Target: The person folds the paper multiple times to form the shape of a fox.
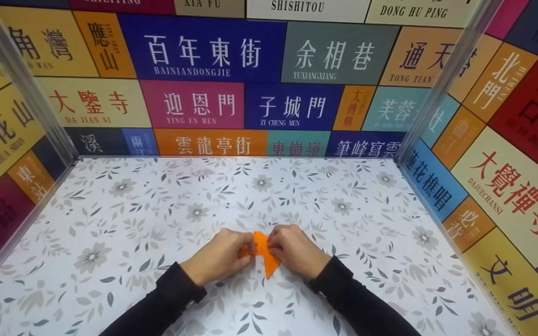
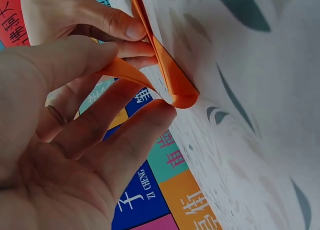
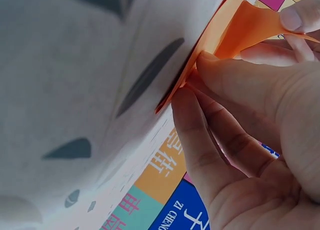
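Note:
A small piece of folded orange paper (image 1: 269, 261) lies on the table between both hands, one pointed end toward the person. My left hand (image 1: 224, 254) pinches its left flap between thumb and fingers; in the left wrist view that flap of orange paper (image 2: 125, 69) curves up off the rest. At the other side my right hand (image 1: 299, 249) holds the paper's right part, thumb on top. Close up in the right wrist view, the right thumb and fingertips grip the orange paper's edge (image 3: 220, 34) near the tabletop.
A white tabletop (image 1: 194, 186) printed with grey flowers and leaves spreads around the hands. Upright panels (image 1: 199, 46) covered in coloured blocks of Chinese lettering stand along the back and both sides, with clear strips at the corners.

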### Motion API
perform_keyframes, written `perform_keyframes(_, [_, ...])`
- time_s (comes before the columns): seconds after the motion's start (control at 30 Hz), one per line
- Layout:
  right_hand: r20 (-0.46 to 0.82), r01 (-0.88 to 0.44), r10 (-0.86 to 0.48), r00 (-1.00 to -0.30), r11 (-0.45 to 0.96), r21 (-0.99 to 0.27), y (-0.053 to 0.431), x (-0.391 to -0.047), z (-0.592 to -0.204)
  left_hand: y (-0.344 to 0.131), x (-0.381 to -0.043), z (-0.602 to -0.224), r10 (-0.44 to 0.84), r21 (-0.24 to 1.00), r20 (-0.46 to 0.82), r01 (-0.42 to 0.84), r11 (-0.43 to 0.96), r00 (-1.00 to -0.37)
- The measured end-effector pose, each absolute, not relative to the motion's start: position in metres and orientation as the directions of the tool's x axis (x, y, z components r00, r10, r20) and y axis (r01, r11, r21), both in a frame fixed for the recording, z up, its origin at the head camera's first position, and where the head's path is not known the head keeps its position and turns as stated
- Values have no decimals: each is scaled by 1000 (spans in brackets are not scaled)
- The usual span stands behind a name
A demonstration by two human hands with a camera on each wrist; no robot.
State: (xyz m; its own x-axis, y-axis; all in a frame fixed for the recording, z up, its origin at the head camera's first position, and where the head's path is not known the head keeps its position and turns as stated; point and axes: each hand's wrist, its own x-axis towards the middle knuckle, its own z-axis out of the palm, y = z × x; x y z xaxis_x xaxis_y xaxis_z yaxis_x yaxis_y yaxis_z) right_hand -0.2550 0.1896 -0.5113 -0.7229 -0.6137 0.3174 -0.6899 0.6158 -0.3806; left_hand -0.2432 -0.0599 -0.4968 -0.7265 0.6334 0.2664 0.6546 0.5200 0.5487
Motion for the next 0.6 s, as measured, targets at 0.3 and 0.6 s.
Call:
perform_keyframes(0.3, [320, -682, -605, -730, 607, -408, 190, -254, -510, -56, -240, -499, 571, 591, 303, 620, 516, -764])
perform_keyframes(0.6, [315, -686, -611, -726, 613, -393, 190, -253, -510, -57, -239, -504, 437, 769, 246, 449, 456, -865])
